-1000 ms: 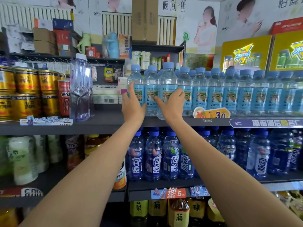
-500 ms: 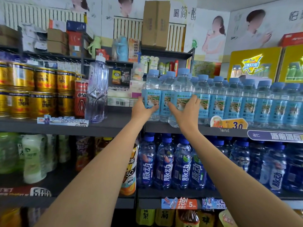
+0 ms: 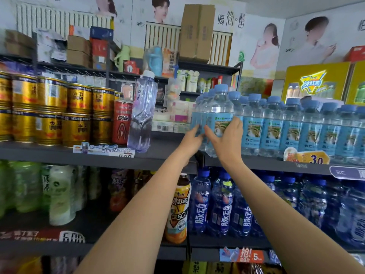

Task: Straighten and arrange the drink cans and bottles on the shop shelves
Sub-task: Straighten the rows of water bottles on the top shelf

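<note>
Water bottle, blue cap, one: front left of the upper-shelf row, gripped at the label by the right hand. A neighbouring bottle is touched by the left hand; grip cannot be told. Clear bottle, one, and red can, one, stand left on the shelf.

A tall cardboard box stands upright on the top rack, against a wall of posters showing people. To its left, smaller brown cartons are stacked beside a red box with a dark blue box on it. A white radiator runs behind them. On the right stands a yellow display sign. An orange price tag hangs from the shelf edge.
</note>
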